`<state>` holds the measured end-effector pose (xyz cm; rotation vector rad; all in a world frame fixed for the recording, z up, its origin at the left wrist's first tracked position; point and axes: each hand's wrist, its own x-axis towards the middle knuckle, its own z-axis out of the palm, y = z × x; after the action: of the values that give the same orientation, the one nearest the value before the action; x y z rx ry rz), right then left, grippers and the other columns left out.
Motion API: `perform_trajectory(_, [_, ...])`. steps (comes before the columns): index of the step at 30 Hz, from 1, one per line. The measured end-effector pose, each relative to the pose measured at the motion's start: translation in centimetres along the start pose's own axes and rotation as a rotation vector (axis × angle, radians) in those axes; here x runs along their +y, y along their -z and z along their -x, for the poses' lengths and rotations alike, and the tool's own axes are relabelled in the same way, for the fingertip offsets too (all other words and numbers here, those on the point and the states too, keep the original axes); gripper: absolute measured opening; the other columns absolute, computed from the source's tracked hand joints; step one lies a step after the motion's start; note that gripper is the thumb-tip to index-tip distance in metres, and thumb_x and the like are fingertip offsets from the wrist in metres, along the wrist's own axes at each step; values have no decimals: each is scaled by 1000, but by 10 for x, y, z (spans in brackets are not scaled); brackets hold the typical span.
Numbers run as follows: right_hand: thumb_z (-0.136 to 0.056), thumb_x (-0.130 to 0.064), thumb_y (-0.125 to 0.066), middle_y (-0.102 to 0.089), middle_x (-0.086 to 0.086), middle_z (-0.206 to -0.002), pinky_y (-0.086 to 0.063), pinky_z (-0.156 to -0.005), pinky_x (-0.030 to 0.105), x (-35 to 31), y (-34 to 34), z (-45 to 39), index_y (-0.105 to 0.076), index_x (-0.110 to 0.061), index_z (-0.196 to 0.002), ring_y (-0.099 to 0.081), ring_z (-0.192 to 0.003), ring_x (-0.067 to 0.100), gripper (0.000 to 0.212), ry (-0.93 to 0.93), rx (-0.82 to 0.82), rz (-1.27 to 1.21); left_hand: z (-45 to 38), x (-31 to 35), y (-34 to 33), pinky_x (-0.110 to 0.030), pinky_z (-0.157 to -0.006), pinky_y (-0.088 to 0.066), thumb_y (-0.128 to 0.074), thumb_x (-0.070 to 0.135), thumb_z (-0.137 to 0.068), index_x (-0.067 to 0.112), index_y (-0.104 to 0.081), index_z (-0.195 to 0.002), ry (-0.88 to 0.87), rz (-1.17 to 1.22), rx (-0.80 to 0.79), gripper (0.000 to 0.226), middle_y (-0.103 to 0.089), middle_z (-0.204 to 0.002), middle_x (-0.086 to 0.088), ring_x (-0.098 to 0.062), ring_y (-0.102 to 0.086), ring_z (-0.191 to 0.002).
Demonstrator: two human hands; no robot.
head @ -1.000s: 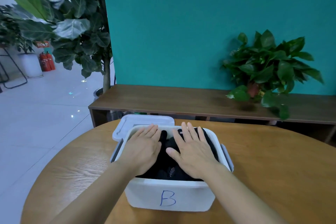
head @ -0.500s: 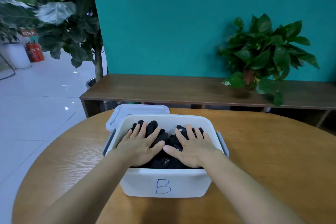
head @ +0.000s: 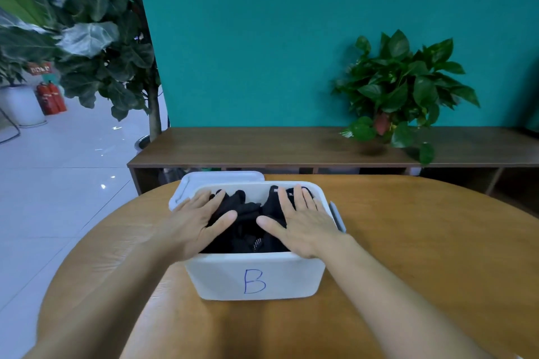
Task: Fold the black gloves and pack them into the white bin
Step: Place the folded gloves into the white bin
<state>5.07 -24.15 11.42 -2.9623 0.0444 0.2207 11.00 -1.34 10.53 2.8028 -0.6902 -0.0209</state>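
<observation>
We see the black gloves (head: 248, 213) heaped inside the white bin (head: 253, 277), the pile reaching up to about its rim, directly under both palms. Our left hand (head: 198, 221) lies flat on the left part of the heap, fingers straight and a little spread, thumb pointing inward; it holds nothing. Our right hand (head: 303, 221) lies the same way on the right part, fingers straight toward the far rim, also gripping nothing. Between the two thumbs a mound of dark fabric shows, higher than what sits under the palms.

We judge the step to be pressing the pile down so it sits within the bin. To do it well we would push evenly with flat palms, not fingertips, so the folds stay folded, and we would bring the hands over the middle mound. We should also watch that no glove slips over the rim beyond our fingertips.

Just past the left fingertips, behind the bin, lies the white lid (head: 221, 176). Beside the right wrist a grey handle (head: 337, 216) stands out from the bin. All rests on the round wooden table (head: 423, 242).
</observation>
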Motion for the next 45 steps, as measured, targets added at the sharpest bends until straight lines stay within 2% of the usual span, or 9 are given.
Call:
perform_trajectory(3, [-87,-79,-9,23,11,-159,9,-119,39,-1,-2,9,18,-22,-153,23,-147,23,91,-34,-48,-40,17,-1,-4,-31,-119,1,2,94,-62,32,-9,-156,19,40,-4,113,-5,-164,6,-6,8,-149])
perform_trajectory(11, [-86,-81,-11,26,11,-158,12,-118,41,31,3,19,14,-28,-154,27,-145,25,90,-113,-80,-37,9,42,-18,-34,-119,-2,4,88,-65,33,-6,-156,30,-2,24,107,-6,-164,0,-11,4,-150])
perform_trajectory(16, [-87,-80,-16,25,8,-159,10,-118,40,87,13,32,13,-30,-154,25,-146,23,88,-169,-64,-63,-16,97,-34,-36,-121,1,-4,76,-84,27,-6,-157,-11,-50,16,88,-4,-164,-2,-12,9,-150])
perform_trajectory(20, [-89,-78,-18,23,8,-160,10,-118,39,139,22,46,12,-31,-154,23,-147,23,85,-225,-42,-62,-40,147,-49,-37,-121,-1,-3,70,-90,23,-6,-157,-83,-67,5,82,-6,-164,-3,-14,8,-150])
perform_trajectory(24, [-89,-77,-19,22,8,-160,9,-118,39,194,28,55,12,-32,-154,22,-147,24,84,-280,-29,-47,-67,197,-63,-41,-122,4,-1,72,-89,25,-3,-157,-115,-90,-36,82,0,-164,-6,-16,12,-150])
perform_trajectory(31, [-88,-78,-17,19,6,-161,6,-120,40,264,31,56,11,-33,-154,18,-148,23,84,-329,13,-31,-100,256,-79,-41,-122,5,-3,73,-90,23,-2,-157,-148,-106,-72,83,2,-164,-6,-16,12,-150])
perform_trajectory(35, [-90,-75,-17,15,6,-162,4,-120,39,274,32,57,8,-32,-155,15,-149,23,81,-341,31,-42,-107,264,-80,-41,-122,2,-6,71,-92,15,0,-157,-157,-98,-65,86,1,-164,-5,-16,9,-150])
perform_trajectory(41, [-97,-64,-18,-6,9,-163,-10,-120,39,256,45,61,-5,-20,-157,-5,-149,26,75,-317,171,19,-93,241,-58,-33,-123,-5,-8,66,-95,9,0,-156,-174,-57,8,84,-1,-164,-5,-15,4,-151])
perform_trajectory(45, [-99,-61,-22,-1,14,-163,-9,-120,39,214,57,57,-8,-13,-156,-5,-150,26,76,-255,167,32,-61,192,-32,-31,-120,-7,-13,64,-96,9,-3,-156,-93,-40,70,82,-2,-164,-4,-15,2,-151])
